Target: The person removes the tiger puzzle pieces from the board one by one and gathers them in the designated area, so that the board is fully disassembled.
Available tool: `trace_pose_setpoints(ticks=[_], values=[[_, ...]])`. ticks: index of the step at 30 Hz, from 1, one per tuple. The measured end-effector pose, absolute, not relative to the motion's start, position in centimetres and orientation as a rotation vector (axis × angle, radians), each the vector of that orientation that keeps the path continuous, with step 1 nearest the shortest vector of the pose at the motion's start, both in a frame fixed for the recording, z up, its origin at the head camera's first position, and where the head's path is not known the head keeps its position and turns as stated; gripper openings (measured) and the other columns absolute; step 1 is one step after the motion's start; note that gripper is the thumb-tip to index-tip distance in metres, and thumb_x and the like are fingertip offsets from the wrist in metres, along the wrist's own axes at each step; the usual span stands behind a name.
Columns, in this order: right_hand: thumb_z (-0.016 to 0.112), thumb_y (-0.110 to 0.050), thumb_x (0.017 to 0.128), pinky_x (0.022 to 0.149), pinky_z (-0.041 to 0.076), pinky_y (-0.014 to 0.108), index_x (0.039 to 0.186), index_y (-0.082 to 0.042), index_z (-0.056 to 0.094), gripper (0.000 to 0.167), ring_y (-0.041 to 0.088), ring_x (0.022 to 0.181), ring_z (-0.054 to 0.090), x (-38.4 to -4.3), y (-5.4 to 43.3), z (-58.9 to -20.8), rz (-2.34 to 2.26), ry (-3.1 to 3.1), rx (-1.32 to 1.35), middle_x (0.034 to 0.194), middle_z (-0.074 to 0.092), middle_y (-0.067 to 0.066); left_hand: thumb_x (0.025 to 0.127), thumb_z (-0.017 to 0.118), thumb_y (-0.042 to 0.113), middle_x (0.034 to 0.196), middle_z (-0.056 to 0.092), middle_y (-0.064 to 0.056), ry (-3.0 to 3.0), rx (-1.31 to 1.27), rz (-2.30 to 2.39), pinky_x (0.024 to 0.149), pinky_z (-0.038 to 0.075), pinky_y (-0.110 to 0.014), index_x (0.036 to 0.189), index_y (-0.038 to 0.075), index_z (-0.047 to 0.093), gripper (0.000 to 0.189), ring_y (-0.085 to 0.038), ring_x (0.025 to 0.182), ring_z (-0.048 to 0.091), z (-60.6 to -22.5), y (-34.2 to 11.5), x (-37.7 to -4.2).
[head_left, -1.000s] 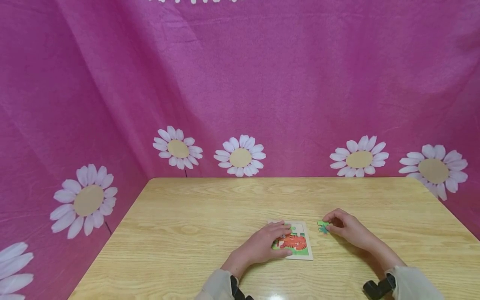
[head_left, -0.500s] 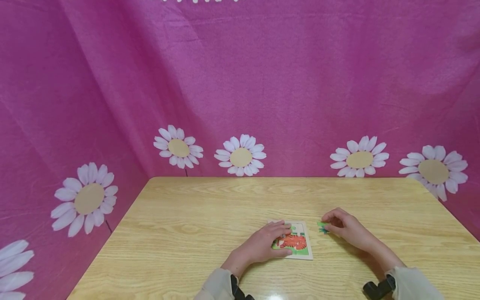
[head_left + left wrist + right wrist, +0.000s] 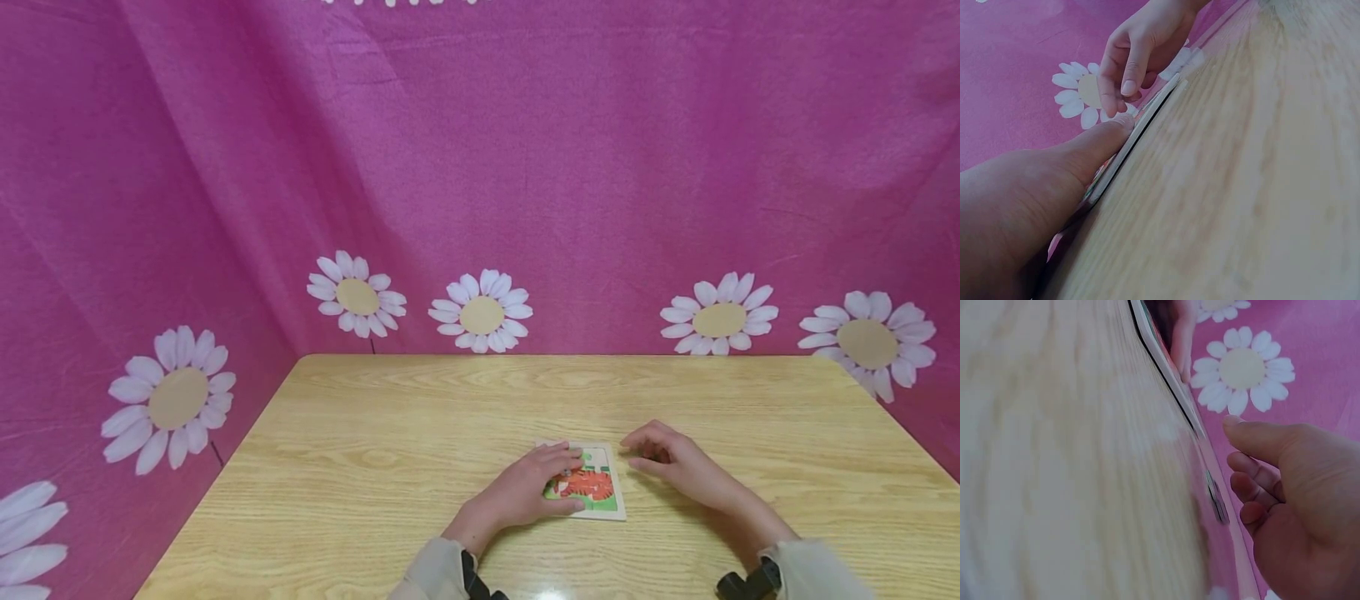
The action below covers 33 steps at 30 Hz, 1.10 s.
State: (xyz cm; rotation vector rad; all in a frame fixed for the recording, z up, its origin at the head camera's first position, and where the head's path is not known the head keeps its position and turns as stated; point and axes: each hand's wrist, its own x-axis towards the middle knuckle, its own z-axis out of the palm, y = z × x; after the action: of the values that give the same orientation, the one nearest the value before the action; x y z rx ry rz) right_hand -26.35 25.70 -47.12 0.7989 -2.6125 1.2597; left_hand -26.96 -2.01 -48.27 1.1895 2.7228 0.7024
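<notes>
A framed jigsaw puzzle (image 3: 592, 483) with a red-orange striped animal on green lies on the table. My left hand (image 3: 525, 486) rests on its left part, fingers laid over the picture and thumb along the near side. A pale bare patch (image 3: 600, 457) shows at the puzzle's upper right. My right hand (image 3: 678, 467) hovers just right of the frame, fingers loosely bent and thumb apart from them, with nothing seen between. In the right wrist view a puzzle piece (image 3: 1215, 497) lies on the table beside that hand. From the head view the hand hides it.
The wooden table (image 3: 420, 417) extends around the puzzle on every side. A pink curtain (image 3: 585, 167) with white daisies hangs behind its far edge and along the left. Dark wrist cameras (image 3: 750, 581) are strapped near both sleeves.
My right hand has let go of the green and blue puzzle piece and moved left towards the puzzle's right edge. My left hand has stayed in place on the puzzle.
</notes>
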Motion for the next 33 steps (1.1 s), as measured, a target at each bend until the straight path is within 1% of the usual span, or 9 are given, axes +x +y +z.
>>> trace_pose_setpoints(ticks=[4, 9, 15, 18, 21, 25, 27, 32, 33], values=[[0.069, -0.009, 0.089, 0.064, 0.043, 0.018, 0.109, -0.008, 0.067, 0.019, -0.001, 0.082, 0.050, -26.2, 24.9, -47.0, 1.261, -2.623, 0.839, 0.098, 0.063, 0.007, 0.092, 0.061, 0.051, 0.155, 0.041, 0.012, 2.723, 1.189, 0.695, 0.126, 0.021, -0.035, 0.144, 0.023, 0.049, 0.060, -0.010, 0.149, 0.030, -48.3, -2.0, -27.0], [0.067, -0.014, 0.092, 0.067, 0.043, 0.018, 0.111, -0.009, 0.066, 0.020, 0.004, 0.085, 0.049, -26.1, 24.1, -46.8, 1.281, -2.691, 0.863, 0.103, 0.062, 0.006, 0.093, 0.060, 0.052, 0.155, 0.040, 0.014, 2.722, 1.180, 0.689, 0.126, 0.022, -0.036, 0.145, 0.025, 0.048, 0.060, -0.009, 0.149, 0.030, -48.4, -2.0, -27.0], [0.066, -0.015, 0.092, 0.073, 0.046, 0.019, 0.112, -0.007, 0.064, 0.021, 0.006, 0.087, 0.052, -26.0, 23.3, -46.7, 1.286, -2.695, 0.968, 0.102, 0.062, 0.008, 0.093, 0.060, 0.052, 0.155, 0.040, 0.013, 2.718, 1.180, 0.701, 0.126, 0.021, -0.037, 0.145, 0.026, 0.047, 0.060, -0.010, 0.149, 0.029, -48.2, -2.0, -27.0], [0.067, -0.015, 0.092, 0.070, 0.047, 0.019, 0.111, -0.008, 0.065, 0.020, 0.004, 0.085, 0.051, -26.1, 23.0, -46.8, 1.252, -2.698, 1.003, 0.100, 0.061, 0.007, 0.093, 0.060, 0.052, 0.155, 0.040, 0.012, 2.717, 1.184, 0.706, 0.126, 0.021, -0.037, 0.145, 0.025, 0.048, 0.060, -0.010, 0.149, 0.029, -48.2, -2.0, -26.9], [0.066, -0.015, 0.092, 0.068, 0.047, 0.018, 0.109, -0.008, 0.066, 0.018, 0.000, 0.083, 0.050, -26.2, 22.8, -46.9, 1.206, -2.716, 1.033, 0.099, 0.061, 0.004, 0.093, 0.060, 0.051, 0.155, 0.040, 0.012, 2.714, 1.184, 0.710, 0.126, 0.021, -0.038, 0.145, 0.025, 0.048, 0.060, -0.010, 0.149, 0.029, -48.2, -2.1, -26.9], [0.065, -0.014, 0.093, 0.068, 0.046, 0.018, 0.109, -0.008, 0.067, 0.017, -0.004, 0.083, 0.048, -26.4, 22.6, -46.8, 1.148, -2.756, 1.059, 0.099, 0.060, 0.002, 0.093, 0.060, 0.051, 0.156, 0.040, 0.013, 2.713, 1.178, 0.715, 0.126, 0.021, -0.038, 0.145, 0.025, 0.047, 0.060, -0.010, 0.149, 0.029, -48.3, -2.1, -26.9], [0.065, -0.015, 0.093, 0.071, 0.046, 0.018, 0.109, -0.009, 0.068, 0.017, -0.003, 0.086, 0.049, -26.4, 22.5, -46.7, 1.124, -2.776, 1.064, 0.101, 0.061, 0.001, 0.093, 0.060, 0.051, 0.156, 0.040, 0.013, 2.717, 1.180, 0.710, 0.126, 0.021, -0.038, 0.145, 0.024, 0.048, 0.060, -0.010, 0.149, 0.029, -48.3, -2.0, -26.9], [0.064, -0.018, 0.094, 0.081, 0.048, 0.019, 0.109, -0.014, 0.069, 0.017, 0.003, 0.096, 0.054, -26.5, 22.5, -46.5, 1.069, -2.811, 1.067, 0.104, 0.061, -0.001, 0.093, 0.060, 0.052, 0.155, 0.040, 0.012, 2.733, 1.183, 0.698, 0.126, 0.021, -0.037, 0.145, 0.024, 0.048, 0.060, -0.010, 0.149, 0.030, -48.3, -2.0, -26.9], [0.064, -0.017, 0.094, 0.081, 0.049, 0.019, 0.109, -0.013, 0.069, 0.016, 0.003, 0.095, 0.054, -26.5, 22.5, -46.5, 1.070, -2.812, 1.071, 0.104, 0.061, -0.001, 0.092, 0.060, 0.052, 0.155, 0.040, 0.012, 2.737, 1.183, 0.699, 0.126, 0.021, -0.037, 0.145, 0.024, 0.048, 0.060, -0.011, 0.149, 0.030, -48.3, -2.0, -26.9]])
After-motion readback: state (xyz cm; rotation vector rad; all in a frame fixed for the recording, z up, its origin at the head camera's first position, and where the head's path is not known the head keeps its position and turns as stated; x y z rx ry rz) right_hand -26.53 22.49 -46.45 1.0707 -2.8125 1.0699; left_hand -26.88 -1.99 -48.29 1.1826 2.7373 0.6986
